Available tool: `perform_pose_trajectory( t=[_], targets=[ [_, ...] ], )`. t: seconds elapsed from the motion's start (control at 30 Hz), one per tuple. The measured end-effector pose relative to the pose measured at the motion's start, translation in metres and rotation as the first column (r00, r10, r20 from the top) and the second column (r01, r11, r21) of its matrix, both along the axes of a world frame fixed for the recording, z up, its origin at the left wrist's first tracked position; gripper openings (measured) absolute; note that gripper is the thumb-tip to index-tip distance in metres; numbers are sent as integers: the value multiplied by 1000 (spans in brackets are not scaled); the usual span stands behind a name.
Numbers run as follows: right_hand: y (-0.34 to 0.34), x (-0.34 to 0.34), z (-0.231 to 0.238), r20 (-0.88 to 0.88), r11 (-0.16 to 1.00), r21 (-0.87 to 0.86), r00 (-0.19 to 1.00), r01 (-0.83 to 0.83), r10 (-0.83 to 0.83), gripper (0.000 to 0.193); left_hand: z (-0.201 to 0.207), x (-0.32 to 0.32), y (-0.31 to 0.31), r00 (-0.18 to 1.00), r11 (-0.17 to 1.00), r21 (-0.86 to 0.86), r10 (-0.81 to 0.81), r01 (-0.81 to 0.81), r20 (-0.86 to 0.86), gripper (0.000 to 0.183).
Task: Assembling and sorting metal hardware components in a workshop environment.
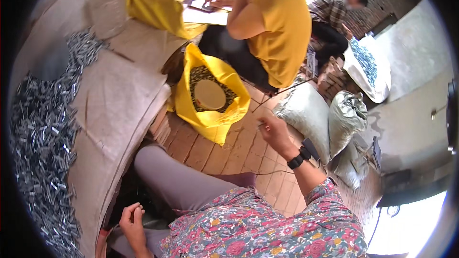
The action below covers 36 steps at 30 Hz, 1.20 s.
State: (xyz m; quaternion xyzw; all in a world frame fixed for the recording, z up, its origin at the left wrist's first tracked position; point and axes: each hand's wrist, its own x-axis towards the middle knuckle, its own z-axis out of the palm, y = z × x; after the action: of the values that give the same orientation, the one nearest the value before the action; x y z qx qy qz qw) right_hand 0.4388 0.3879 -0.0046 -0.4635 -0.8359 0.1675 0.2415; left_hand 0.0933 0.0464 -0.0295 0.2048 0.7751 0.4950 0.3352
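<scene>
My left hand [132,223] is over my lap, beside the edge of the cloth-covered surface [112,110]. Its fingers are curled in with the thumb near the index fingertip; anything between them is too small to tell. My right hand [276,136], a dark watch [299,158] on its wrist, is raised over the brick floor. Its fingers are pinched, and a tiny dark bit shows at the tips. Left of it stands an open yellow sack [239,107], holding small dark pieces and a round tan disc [210,95]. Many small shiny metal pieces [45,162] lie heaped on the cloth.
A person in a yellow shirt [282,33] sits ahead, another in plaid [330,7] beyond. Full white sacks [306,114] stand at right, with an open sack of bluish pieces [366,69] farther back. Another yellow sack [158,12] lies at the far left.
</scene>
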Motion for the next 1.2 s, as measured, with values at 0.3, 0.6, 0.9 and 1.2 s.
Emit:
perform_pose_trajectory(
  t=[0.3, 0.6, 0.9, 1.2],
  targets=[
    [26, 45, -22, 78, 996, 45, 994, 78, -81, 28, 6, 19, 33, 982, 982, 34, -187, 187, -7, 13],
    [104, -123, -71, 298, 946, -112, 898, -305, 325, 30, 5, 27, 77, 945, 955, -4, -293, 295, -143, 12],
    [172, -184, -166, 401, 932, 93, 870, -350, 287, 47, 3, 19, 68, 959, 966, -51, -258, 253, -121, 10],
    [208, -161, -106, 446, 808, -387, 677, -443, 585, 44, -6, 6, 77, 925, 930, 48, -355, 364, -137, 12]
  ],
)
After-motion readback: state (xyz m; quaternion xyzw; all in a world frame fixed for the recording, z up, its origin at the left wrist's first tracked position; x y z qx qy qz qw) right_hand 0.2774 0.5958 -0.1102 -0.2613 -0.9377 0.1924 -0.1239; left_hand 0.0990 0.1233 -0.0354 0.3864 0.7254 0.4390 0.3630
